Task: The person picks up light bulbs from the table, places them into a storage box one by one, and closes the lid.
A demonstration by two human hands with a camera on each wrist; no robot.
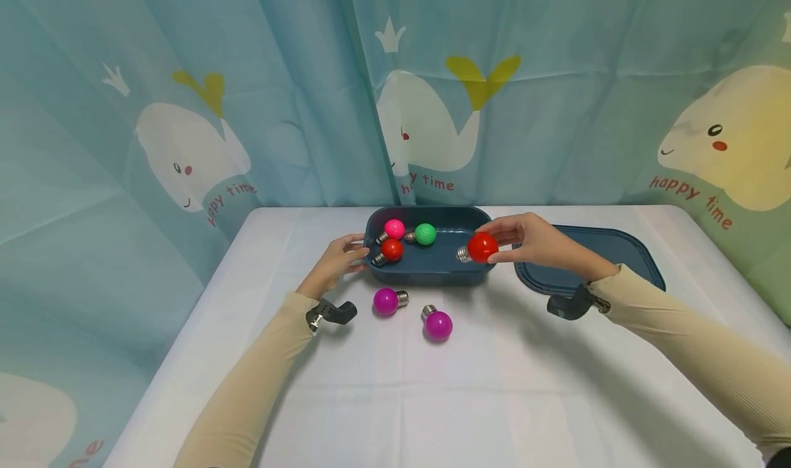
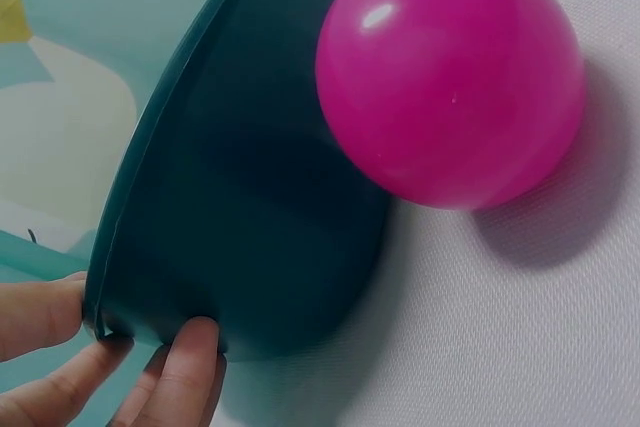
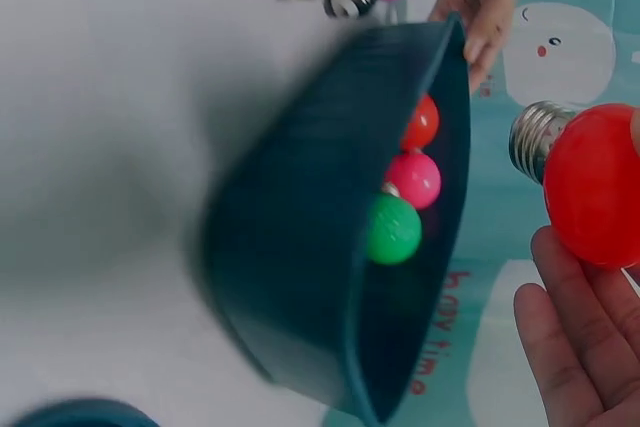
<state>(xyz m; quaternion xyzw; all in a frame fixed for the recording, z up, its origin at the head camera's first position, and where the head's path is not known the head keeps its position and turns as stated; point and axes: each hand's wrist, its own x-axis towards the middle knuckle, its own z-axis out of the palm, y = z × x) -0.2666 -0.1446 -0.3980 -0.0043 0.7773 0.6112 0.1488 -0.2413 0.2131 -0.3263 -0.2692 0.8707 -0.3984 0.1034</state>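
Six bulbs [image 1: 486, 248], one dark bin [image 1: 426, 276], one flat tray [image 1: 608, 256], two hands [image 1: 336, 261].
Two red bulbs [image 1: 392, 250], two purple bulbs [image 1: 386, 302], one pink bulb [image 1: 394, 228] and one green bulb [image 1: 425, 234] make up the six: three at left in the bin, one in the right hand [image 1: 534, 241], two nearer, on one white table [image 1: 371, 413].

PLACE: curtained-off recording nook; whether in a home, lab or office cannot be told | BACKDROP: blue curtain [image 1: 303, 104] behind and along both sides, printed with whales [image 1: 179, 149], crowns [image 1: 390, 37] and "happy time" | SURFACE: table [image 1: 346, 420], white, woven covering, close against curtain | RIG: dark cameras [image 1: 338, 313] on a person's wrists
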